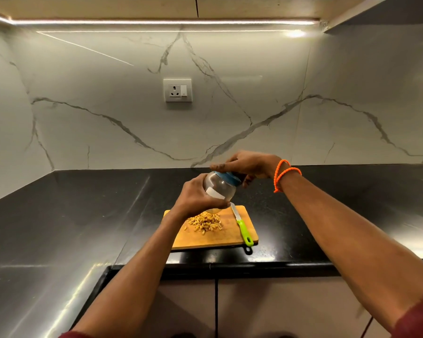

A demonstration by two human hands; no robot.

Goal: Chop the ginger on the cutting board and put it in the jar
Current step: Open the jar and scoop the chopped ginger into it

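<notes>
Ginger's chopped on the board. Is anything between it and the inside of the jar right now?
Yes: the blue lid is on the jar, closing its mouth. The left hand holds the jar tilted above the cutting board; the right hand grips the lid. The chopped ginger lies uncovered below.

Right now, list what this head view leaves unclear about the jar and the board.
- Jar lid: the right hand covers it, so tight or loosened is unclear.
- Jar contents: left hand and label hide them.
- Cutting board left corner: hidden by the left forearm.
- Knife blade tip: lost behind the jar.
</notes>
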